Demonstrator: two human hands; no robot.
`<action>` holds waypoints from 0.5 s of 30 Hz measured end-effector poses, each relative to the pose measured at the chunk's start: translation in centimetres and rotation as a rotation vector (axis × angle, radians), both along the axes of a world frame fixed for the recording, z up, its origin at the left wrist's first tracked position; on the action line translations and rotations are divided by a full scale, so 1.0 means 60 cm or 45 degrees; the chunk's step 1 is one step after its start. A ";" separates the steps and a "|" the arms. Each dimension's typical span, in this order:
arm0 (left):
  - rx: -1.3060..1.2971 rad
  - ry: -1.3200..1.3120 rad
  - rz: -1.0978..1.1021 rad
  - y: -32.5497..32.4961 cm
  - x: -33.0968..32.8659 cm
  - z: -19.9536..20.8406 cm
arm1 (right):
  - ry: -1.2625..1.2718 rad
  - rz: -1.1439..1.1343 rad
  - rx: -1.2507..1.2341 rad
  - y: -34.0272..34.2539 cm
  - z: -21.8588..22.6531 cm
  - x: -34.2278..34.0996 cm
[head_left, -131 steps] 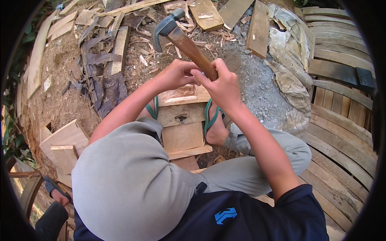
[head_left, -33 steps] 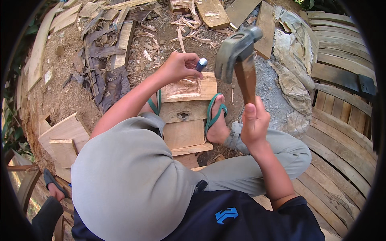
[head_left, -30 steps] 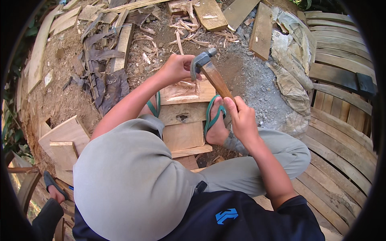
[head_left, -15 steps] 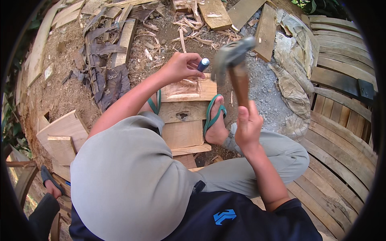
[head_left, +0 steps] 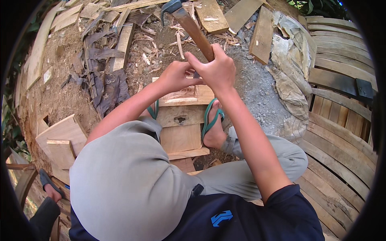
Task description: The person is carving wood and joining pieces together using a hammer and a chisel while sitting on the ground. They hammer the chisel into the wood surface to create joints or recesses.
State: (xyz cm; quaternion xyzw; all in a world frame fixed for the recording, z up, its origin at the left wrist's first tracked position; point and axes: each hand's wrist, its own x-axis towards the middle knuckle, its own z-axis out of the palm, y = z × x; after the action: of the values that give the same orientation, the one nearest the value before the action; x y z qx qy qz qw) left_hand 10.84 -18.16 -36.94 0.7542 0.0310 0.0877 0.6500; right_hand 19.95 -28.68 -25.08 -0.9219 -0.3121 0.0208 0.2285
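My right hand (head_left: 219, 72) grips the wooden handle of a claw hammer (head_left: 193, 30), whose metal head is up at the far side. Close beside it, my left hand (head_left: 177, 77) has its fingers curled round a chisel (head_left: 196, 75); only a dark bit of it shows, as my right hand covers the rest. Below both hands lies a wooden board (head_left: 185, 96) with a rough, splintered cut in its top face. My sandalled right foot (head_left: 215, 124) rests against the stacked wood at its right side.
Wood chips and shavings (head_left: 179, 38) litter the ground ahead, with loose planks (head_left: 213, 16) behind. Dark bark strips (head_left: 108, 86) lie left. At the right are a torn paper sack (head_left: 291, 68) and a slatted bamboo seat (head_left: 341, 132). Another person's foot (head_left: 52, 190) shows lower left.
My right hand has swung the hammer left and away from me, over the chisel, now covering most of it. My left hand stays at nearly the same spot above the board.
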 end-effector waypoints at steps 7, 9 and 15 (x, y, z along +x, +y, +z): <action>0.044 0.119 0.110 0.013 0.016 -0.008 | -0.160 0.120 -0.017 0.048 -0.070 0.044; 0.045 0.124 0.116 0.024 0.031 -0.008 | -0.202 0.125 0.007 0.075 -0.085 0.064; 0.008 0.187 0.115 0.027 0.042 -0.013 | -0.100 0.047 -0.009 0.084 -0.084 0.066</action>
State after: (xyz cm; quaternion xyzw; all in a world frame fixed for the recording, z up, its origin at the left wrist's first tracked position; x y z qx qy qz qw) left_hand 13.39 -16.54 -37.74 0.7584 0.1124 0.0614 0.6391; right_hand 23.88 -23.62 -30.10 -0.9170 -0.3375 -0.0100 0.2124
